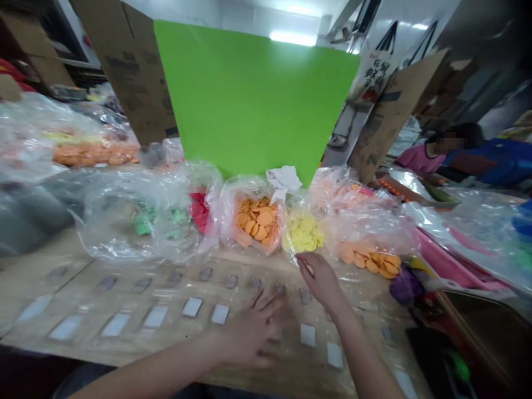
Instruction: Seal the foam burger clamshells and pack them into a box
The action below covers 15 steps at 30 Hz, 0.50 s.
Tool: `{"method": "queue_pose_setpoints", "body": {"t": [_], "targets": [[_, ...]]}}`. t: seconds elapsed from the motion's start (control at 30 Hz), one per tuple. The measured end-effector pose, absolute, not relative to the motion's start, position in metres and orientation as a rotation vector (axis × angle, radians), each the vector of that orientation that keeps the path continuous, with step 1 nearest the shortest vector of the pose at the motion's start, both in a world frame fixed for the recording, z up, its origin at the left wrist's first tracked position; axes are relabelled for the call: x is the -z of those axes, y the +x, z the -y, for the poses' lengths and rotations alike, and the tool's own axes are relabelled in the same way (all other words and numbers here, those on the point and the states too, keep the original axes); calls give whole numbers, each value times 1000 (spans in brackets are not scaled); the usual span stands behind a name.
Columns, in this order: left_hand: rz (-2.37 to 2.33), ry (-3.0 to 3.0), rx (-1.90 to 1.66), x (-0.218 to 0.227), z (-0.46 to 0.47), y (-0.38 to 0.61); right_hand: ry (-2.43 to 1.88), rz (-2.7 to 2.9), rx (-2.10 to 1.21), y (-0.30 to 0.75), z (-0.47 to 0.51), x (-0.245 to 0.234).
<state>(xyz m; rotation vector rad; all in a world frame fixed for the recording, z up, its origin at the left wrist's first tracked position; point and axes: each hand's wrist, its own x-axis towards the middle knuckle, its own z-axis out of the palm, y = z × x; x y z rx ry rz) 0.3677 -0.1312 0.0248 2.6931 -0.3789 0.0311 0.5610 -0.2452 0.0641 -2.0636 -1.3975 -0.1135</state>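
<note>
My left hand (261,330) is spread low over the table, partly smeared by motion, above the rows of white rectangular cards (219,314) and small greyish pieces (231,281). It holds nothing that I can see. My right hand (319,280) reaches to the front of the clear bag of yellow flat pieces (305,233). Its fingertips are drawn together at the bag's edge; whatever is between them is too small to make out. Left of that bag stands an open clear bag of orange round pieces (258,220).
A green board (257,100) rises behind the bags. Clear bags with green pieces (144,219), red pieces (200,212) and more orange discs (372,261) line the table. Pink trays (457,257) and a brown bin (477,316) stand right. Another person (424,159) sits far right.
</note>
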Motion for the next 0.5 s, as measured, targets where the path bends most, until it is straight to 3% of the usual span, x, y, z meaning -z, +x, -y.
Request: {"method": "queue_pose_setpoints", "body": {"t": [0.13, 0.27, 0.4, 0.5], "targets": [[69, 2843, -280, -54, 65, 402, -2107, 1664, 153, 572, 140, -74], [-352, 3016, -173, -59, -13, 431, -2287, 1819, 123, 599, 56, -61], [-498, 3000, -60, -45, -56, 435, -2462, 1775, 98, 631, 38, -33], [-539, 2976, -167, -36, -69, 460, -2524, 1834, 152, 643, 34, -19]]}}
